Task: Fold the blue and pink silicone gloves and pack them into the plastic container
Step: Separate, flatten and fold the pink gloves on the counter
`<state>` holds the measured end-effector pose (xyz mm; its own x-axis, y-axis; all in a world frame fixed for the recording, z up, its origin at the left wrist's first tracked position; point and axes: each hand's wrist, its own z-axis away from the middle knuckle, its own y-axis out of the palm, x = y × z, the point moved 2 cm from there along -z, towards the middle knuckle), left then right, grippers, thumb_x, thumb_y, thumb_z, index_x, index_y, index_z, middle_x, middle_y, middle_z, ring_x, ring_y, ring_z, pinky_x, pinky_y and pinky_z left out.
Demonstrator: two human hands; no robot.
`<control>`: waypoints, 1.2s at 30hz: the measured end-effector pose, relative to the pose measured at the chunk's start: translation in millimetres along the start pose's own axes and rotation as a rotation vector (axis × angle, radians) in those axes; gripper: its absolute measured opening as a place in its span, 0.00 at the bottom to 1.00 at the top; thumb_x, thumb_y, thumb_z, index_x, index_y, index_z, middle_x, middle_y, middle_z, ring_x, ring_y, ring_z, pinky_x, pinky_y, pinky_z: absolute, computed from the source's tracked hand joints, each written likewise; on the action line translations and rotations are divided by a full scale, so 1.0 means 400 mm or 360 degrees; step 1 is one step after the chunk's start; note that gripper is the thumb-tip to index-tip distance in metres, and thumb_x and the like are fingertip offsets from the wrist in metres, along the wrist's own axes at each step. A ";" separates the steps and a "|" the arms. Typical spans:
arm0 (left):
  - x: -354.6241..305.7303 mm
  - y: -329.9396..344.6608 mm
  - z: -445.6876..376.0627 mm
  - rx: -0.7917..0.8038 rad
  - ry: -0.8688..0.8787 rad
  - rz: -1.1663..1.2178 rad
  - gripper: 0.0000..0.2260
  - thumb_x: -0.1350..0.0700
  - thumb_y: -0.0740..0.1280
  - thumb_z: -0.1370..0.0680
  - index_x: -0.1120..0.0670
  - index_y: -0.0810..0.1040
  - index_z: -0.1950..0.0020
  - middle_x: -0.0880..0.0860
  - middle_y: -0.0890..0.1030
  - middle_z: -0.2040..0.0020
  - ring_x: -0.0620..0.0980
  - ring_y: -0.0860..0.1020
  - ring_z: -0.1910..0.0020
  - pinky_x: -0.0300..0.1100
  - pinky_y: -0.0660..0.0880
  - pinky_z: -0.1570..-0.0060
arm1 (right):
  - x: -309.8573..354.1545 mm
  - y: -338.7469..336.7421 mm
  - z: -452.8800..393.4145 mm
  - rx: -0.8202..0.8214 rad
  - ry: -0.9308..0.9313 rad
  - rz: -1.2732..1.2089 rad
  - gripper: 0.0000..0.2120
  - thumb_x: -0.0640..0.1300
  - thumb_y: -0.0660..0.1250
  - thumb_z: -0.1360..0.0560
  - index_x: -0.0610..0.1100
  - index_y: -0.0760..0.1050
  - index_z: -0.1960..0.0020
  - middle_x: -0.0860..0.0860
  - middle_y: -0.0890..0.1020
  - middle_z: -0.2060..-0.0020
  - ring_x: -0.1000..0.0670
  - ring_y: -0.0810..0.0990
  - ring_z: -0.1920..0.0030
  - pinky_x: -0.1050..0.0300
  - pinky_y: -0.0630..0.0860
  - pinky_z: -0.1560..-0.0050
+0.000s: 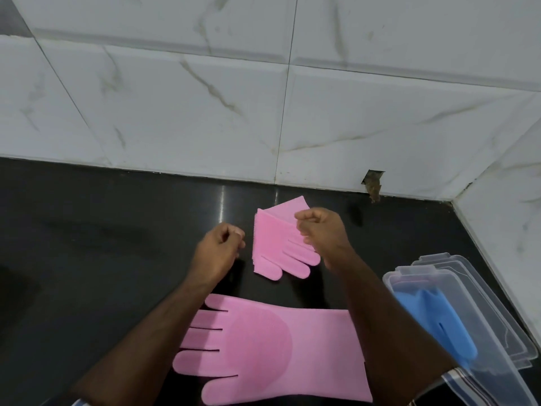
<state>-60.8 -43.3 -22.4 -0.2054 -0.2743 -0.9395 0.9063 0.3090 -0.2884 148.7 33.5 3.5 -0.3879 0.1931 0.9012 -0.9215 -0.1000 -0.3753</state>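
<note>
A folded pink silicone glove [273,247] lies on the black counter near the back wall, its fingers pointing toward me. My left hand [218,247] hovers just left of it with fingers curled, holding nothing. My right hand [322,230] hovers over its right edge, fingers curled, also holding nothing. A second pink glove [269,350] lies flat and unfolded near me, fingers pointing left, partly under my forearms. At the right stands the clear plastic container [392,284] with a folded blue glove [442,320] inside.
The container's clear lid [497,315] lies just behind and right of the container. White marble-look tile walls close the counter at the back and right. A broken hole [372,184] shows in the tile at the wall's base. The black counter [102,244] stretches away to the left.
</note>
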 end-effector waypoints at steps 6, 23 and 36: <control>0.002 0.060 0.038 0.0325 0.0369 -0.0651 0.10 0.54 0.72 0.25 0.49 0.80 0.45 0.47 0.81 0.51 0.46 0.79 0.54 0.38 0.76 0.51 | -0.083 0.013 -0.001 -0.0031 0.0072 0.1085 0.24 0.51 0.71 0.30 0.48 0.74 0.35 0.45 0.77 0.42 0.42 0.77 0.41 0.47 0.76 0.42; -0.013 0.067 -0.013 0.0181 0.0113 -0.0301 0.09 0.53 0.68 0.23 0.48 0.79 0.43 0.47 0.82 0.52 0.51 0.81 0.52 0.45 0.76 0.50 | -0.013 0.006 0.038 0.0116 0.0187 -0.0307 0.13 0.34 0.69 0.26 0.39 0.77 0.41 0.46 0.81 0.57 0.49 0.79 0.59 0.56 0.78 0.57; -0.009 0.137 0.047 0.0352 0.0687 -0.1498 0.29 0.39 0.70 0.29 0.45 0.68 0.30 0.49 0.75 0.36 0.56 0.74 0.38 0.53 0.75 0.44 | 0.018 0.044 0.076 0.0159 -0.0059 0.0300 0.11 0.35 0.69 0.28 0.43 0.80 0.46 0.44 0.85 0.54 0.45 0.83 0.58 0.49 0.82 0.52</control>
<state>-3.5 -42.5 -31.1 -0.9345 0.0437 -0.3533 0.3514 -0.0445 -0.9351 130.3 3.5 10.1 -0.5506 0.1262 0.8252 -0.8258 -0.2275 -0.5161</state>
